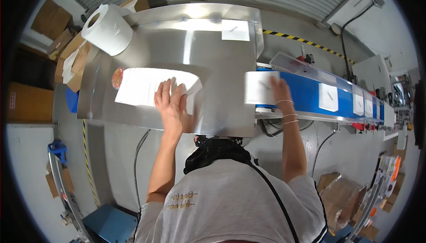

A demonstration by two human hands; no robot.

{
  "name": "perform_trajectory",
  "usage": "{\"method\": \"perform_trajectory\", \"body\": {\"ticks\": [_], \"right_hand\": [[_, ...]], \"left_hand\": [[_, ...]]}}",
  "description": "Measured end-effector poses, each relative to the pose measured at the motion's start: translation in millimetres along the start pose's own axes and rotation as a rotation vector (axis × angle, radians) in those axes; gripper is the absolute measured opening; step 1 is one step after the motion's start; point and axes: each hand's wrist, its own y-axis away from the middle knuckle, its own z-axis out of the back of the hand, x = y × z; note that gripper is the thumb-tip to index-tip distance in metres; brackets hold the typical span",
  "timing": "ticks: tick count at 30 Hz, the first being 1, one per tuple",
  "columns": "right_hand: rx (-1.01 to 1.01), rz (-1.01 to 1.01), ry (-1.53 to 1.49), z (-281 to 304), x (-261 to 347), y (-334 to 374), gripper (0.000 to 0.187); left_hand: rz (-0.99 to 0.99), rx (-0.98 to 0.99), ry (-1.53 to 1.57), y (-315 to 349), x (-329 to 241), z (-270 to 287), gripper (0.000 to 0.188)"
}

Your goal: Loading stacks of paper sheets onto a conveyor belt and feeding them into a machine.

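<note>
My left hand [170, 103] lies with its fingers stretched out over a long, fanned row of flat white pieces [142, 85] on the steel table. Whether they are cards or thin packets I cannot make out. At the table's right edge, my right hand [281, 93] has its fingers on the right side of one flat white square piece [258, 87], which bridges the table and the blue conveyor belt [306, 94]; motion blurs those fingers. Farther along the belt lie several similar pieces, the nearest white piece [328, 97] bearing a small dark mark.
The steel table [222, 65] has a raised back lip. A big white roll [108, 29] stands at its far left, beside open cardboard boxes [73, 63]. A round reddish thing [117, 78] touches the row's left end. Clear guards [306, 67] run along the conveyor's far side.
</note>
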Motion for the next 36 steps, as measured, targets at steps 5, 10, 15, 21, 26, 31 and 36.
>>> {"method": "perform_trajectory", "body": {"ticks": [5, 10, 15, 21, 26, 31, 36], "right_hand": [[-0.036, -0.610, -0.058, 72, 36, -23, 0.044], [0.375, 0.055, -0.798, 82, 164, -67, 0.047], [0.132, 0.502, -0.702, 20, 198, -76, 0.050], [0.243, -0.363, -0.871, 38, 123, -44, 0.033], [0.028, -0.729, -0.418, 50, 28, -22, 0.050], [-0.116, -0.232, -0.145, 57, 75, -41, 0.050], [0.434, 0.143, -0.942, 67, 222, -79, 0.045]], "left_hand": [[0.036, -0.022, -0.016, 2, -1, -2, 0.030], [0.058, 0.072, -0.008, 4, -1, 1, 0.026], [0.033, 0.152, 0.028, -9, -17, 11, 0.034], [0.065, 0.043, -0.049, -4, 12, 9, 0.035], [0.020, -0.013, -0.024, -5, 13, 7, 0.029], [0.021, 0.030, -0.046, -6, 11, 8, 0.028], [-0.058, 0.095, -0.026, -7, 12, 13, 0.030]]}}
